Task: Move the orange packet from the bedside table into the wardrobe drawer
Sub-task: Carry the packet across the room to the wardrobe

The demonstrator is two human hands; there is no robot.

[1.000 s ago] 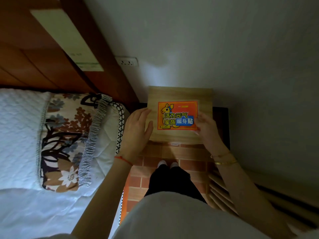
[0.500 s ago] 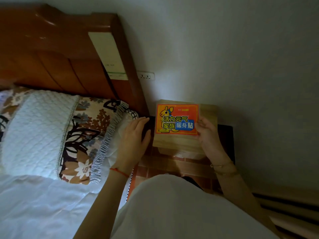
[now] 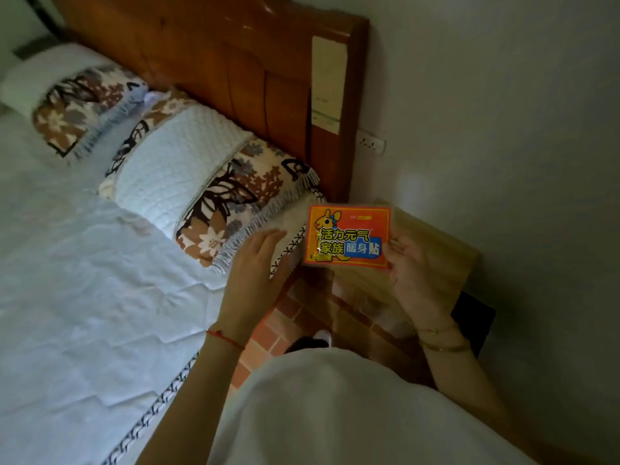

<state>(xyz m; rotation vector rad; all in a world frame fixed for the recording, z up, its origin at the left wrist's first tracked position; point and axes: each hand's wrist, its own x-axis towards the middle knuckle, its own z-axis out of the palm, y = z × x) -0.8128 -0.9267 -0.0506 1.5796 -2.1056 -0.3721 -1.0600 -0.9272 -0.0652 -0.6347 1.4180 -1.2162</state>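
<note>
The orange packet (image 3: pixel 347 236), flat with a cartoon animal and blue and yellow lettering, is held in the air above the left edge of the light wooden bedside table (image 3: pixel 432 250). My right hand (image 3: pixel 414 273) pinches its right edge. My left hand (image 3: pixel 258 273) hovers with fingers apart just left of the packet, over the gap between bed and table, touching nothing. No wardrobe or drawer is in view.
A bed (image 3: pixel 84 280) with a pale quilt and floral pillows (image 3: pixel 188 182) fills the left. Its wooden headboard (image 3: pixel 235 68) stands against the wall, with a wall socket (image 3: pixel 370 144) beside it. Brick-patterned floor (image 3: pixel 285 323) shows between bed and table.
The packet has been lifted off the table top by my right hand and carried left. My left hand has come off the table edge. The view has swung left toward the bed.
</note>
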